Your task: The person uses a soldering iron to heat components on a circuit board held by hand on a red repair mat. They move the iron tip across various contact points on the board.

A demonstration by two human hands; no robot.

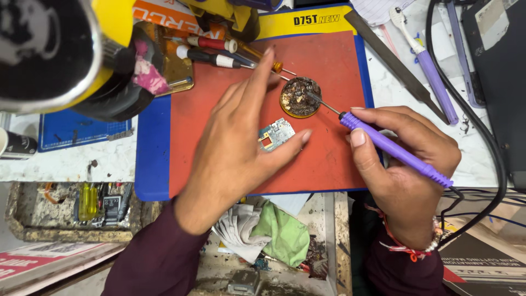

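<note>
- Right hand [402, 181] closed in pen grip on purple soldering iron [394, 148], tip in round tin [299, 97] at 11 o'clock.
- Left hand [241, 148] open, thumb touching small circuit board [275, 134] on red mat [323, 159].
- Board looks light, stiff, fragile; hold by edges.

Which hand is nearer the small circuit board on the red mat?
Left. The left hand touches the circuit board with its thumb; the right hand sits apart to its right, holding the purple soldering iron.

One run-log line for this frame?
left hand: steadies circuit board | right hand: holds purple soldering iron, tip in round tin | red mat
</note>
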